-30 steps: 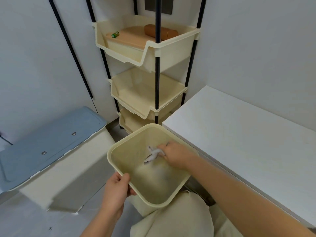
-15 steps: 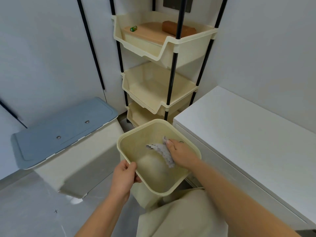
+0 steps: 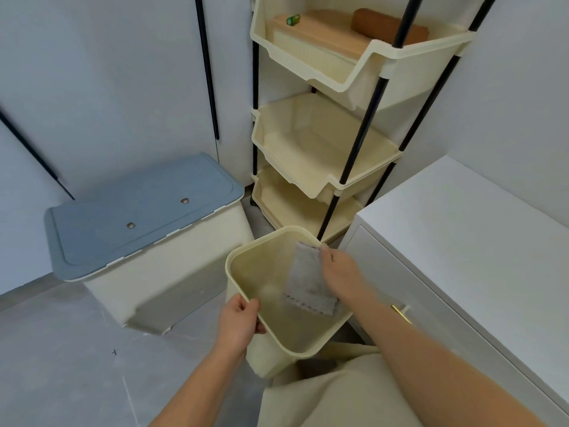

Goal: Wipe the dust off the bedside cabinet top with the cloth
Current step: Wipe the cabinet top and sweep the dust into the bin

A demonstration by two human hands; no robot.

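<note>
Unfurling cloth (image 3: 306, 280), formerly bunched

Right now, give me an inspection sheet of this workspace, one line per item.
Surface: white cabinet top bare, not yet wiped.
Job's things: grey cloth hanging over the open cream bin, pinched at its top corner.
Clutter: green item and brown roll on the wooden board in the top tier of the cream rack.
Grippers: left hand grips the bin's near rim; right hand holds the cloth.
Cables: nothing seen.
Surroundings: blue-lidded box on the grey floor, pale walls, gold drawer handle.
</note>
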